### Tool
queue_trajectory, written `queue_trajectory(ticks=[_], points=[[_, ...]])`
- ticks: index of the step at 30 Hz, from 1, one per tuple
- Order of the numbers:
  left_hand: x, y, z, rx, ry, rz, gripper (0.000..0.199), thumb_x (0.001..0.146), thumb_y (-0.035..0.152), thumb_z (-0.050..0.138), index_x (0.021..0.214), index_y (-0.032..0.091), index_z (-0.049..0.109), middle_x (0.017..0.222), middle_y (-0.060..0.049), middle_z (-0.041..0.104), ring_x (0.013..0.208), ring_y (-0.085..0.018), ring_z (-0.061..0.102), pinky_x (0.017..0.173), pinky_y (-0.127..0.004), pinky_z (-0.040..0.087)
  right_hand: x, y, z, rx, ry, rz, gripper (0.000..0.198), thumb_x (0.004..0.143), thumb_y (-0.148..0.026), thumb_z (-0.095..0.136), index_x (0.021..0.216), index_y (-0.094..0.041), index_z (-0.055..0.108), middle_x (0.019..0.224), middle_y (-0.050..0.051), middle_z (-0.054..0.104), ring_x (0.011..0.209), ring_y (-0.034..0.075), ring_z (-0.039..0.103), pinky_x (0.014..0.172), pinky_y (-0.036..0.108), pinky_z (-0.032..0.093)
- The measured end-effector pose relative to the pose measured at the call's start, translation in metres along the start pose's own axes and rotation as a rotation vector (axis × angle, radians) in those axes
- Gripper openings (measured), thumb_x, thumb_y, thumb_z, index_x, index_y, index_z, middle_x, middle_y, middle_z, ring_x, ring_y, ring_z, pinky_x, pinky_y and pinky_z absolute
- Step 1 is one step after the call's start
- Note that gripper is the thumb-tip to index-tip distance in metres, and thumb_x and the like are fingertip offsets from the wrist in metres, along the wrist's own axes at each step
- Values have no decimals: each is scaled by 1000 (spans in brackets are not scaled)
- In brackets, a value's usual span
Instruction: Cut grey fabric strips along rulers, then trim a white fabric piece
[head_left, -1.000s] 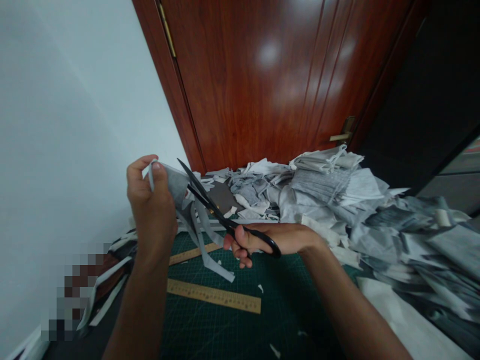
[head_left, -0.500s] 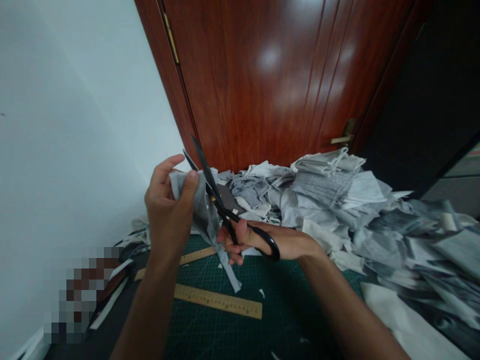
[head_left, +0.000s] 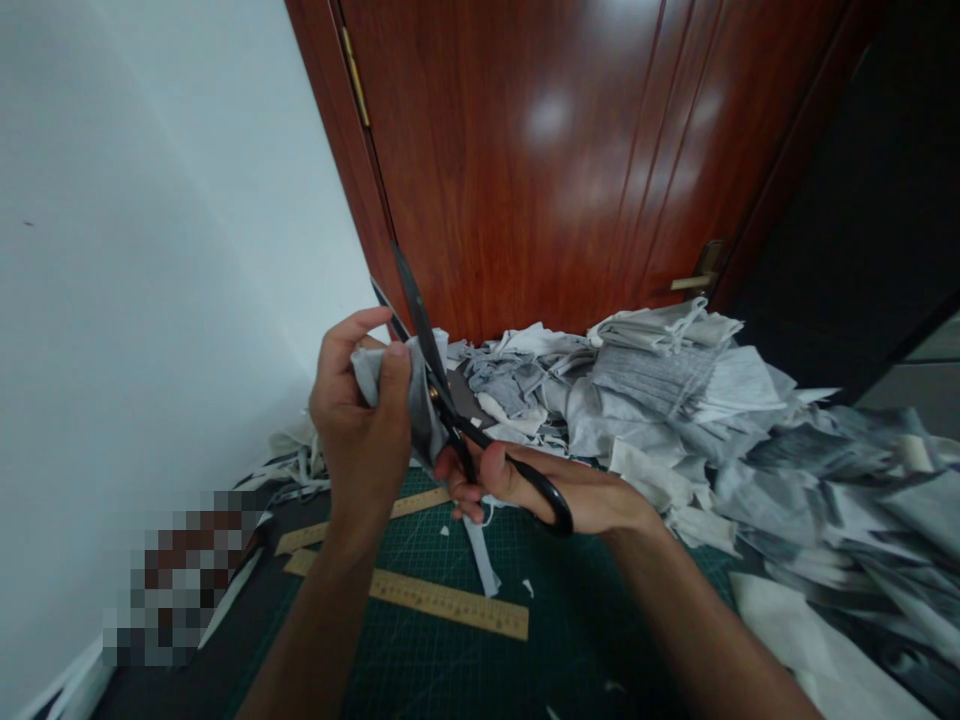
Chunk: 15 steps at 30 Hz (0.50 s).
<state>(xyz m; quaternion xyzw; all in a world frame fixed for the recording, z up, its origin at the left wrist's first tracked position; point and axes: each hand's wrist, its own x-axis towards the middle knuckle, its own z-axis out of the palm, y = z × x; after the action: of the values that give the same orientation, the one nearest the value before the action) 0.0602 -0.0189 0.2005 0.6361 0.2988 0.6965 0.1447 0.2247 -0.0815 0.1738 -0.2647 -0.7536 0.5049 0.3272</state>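
Between thumb and fingers, my left hand (head_left: 361, 400) pinches a folded piece of grey cloth (head_left: 421, 405). My right hand (head_left: 517, 475) has its fingers in the handles of large black scissors (head_left: 429, 350). The scissor blades are parted and point up and away, close against the right edge of the cloth. Below the right hand, a narrow pale strip (head_left: 481, 560) hangs or lies over the green cutting mat (head_left: 450, 670); whether it joins the cloth is hidden by the fingers.
Two wooden rulers, a nearer one (head_left: 454, 605) and a farther one (head_left: 420, 503), lie on the mat with small scraps. Heaps of grey and white cloth (head_left: 660, 390) cover the back and right. Behind stand a brown door (head_left: 510, 170) and a white wall (head_left: 165, 250).
Both hands, the cloth and the scissors appear slightly further right, as the whole view has shifted. The cloth looks more bunched in the left hand, and the blades remain parted.
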Motion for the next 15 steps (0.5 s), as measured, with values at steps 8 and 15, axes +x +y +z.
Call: queue_trajectory(ticks=[8, 15], points=[[-1, 1, -2, -4, -18, 53, 25, 95, 41, 63, 118, 32, 61, 77, 2, 54, 64, -12, 56, 52, -25, 46, 0, -6, 7, 108, 53, -53, 52, 94, -74, 37, 91, -22, 43, 81, -3, 42, 72, 12, 43, 78, 30, 46], [1, 1, -3, -43, -16, 50, 29, 94, 49, 62, 118, 32, 59, 85, 1, 58, 78, -15, 62, 63, -27, 51, 6, -6, 12, 167, 181, -58, 52, 89, -72, 53, 78, -22, 45, 63, -6, 42, 58, 9, 45, 61, 25, 49]])
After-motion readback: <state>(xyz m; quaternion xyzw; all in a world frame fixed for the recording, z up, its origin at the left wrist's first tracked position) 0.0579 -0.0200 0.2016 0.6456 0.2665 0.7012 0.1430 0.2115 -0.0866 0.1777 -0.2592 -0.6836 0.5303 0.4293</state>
